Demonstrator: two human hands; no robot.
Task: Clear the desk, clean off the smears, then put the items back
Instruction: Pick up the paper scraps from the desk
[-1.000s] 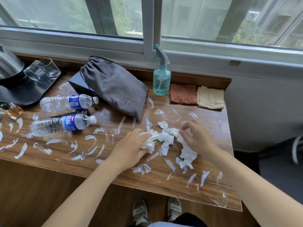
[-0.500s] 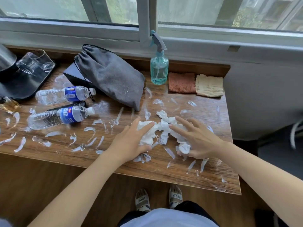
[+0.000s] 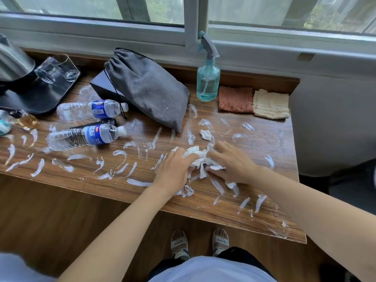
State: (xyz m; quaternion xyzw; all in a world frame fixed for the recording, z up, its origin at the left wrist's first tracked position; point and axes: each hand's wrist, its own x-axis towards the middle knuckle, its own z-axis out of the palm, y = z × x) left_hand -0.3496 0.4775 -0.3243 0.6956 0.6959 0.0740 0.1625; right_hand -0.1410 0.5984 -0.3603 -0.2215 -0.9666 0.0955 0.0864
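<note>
Desk (image 3: 203,208) carries white smears (image 3: 79,157) over almost all its top, and the clearing step looks in hand: both hands gather torn white paper scraps (image 3: 195,157) near the front edge, at about 1 o'clock from the person. The left hand (image 3: 173,169) and the right hand (image 3: 232,165) press in from each side, fingers curled over the heap. One scrap (image 3: 205,134) lies apart at 12 o'clock. Two water bottles (image 3: 85,137) and a grey pouch (image 3: 148,88) lie at 10 and 11 o'clock. Next, I judge, the heap must be lifted off whole; the cloths (image 3: 236,99) and spray bottle (image 3: 208,82) wait at 1 o'clock.
</note>
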